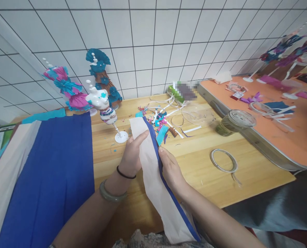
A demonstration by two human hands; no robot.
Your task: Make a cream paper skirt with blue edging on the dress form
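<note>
A long strip of white crepe paper (153, 182) with a dark blue band along its right edge runs from mid-table down towards my lap. My left hand (132, 153) grips its left side near the top, thumb lying over the white face and fingers behind. On the blue edge, my right hand (171, 168) pinches the strip between thumb and fingers. Just left of the strip's top stands a small white mannequin (98, 98) on a round base, its waist wrapped in coloured paper. Beyond the strip lies a pile of paper scraps (160, 120).
Large blue crepe sheets (57, 172) cover the table's left side. Two dressed mannequins (104, 79) stand by the tiled wall. A roll of clear tape (224, 161) and a lidded jar (235, 120) are at right, beside an orange-topped table (280, 141) holding more figures.
</note>
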